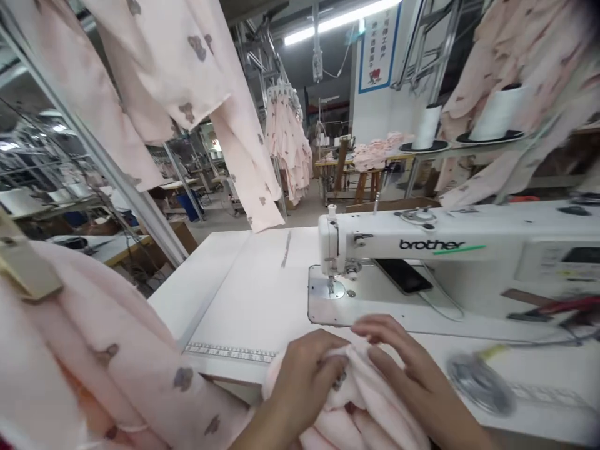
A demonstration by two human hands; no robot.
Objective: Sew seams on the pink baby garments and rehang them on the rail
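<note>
- My left hand [300, 381] is curled shut on the pink fabric piece [349, 400], its fingertips buried in the folds so I cannot see them.
- My right hand [407, 369] lies over the same bunch with fingers bent and pinching the upper edge; how firmly it grips I cannot tell.
- The fabric sits bunched at the near edge of the white table [253, 294], its lower part cut off by the frame.
- Just beyond it stands the sewing machine [422, 250]; the needle area [332, 284] is small and hard to make out.
- A phone [403, 276] lies on the machine bed under the arm.
- At right, a blurred object [480, 384] rests on the table; I cannot identify it.
- A heap of printed pink garments [94, 369] fills the lower left, partly out of view.
</note>
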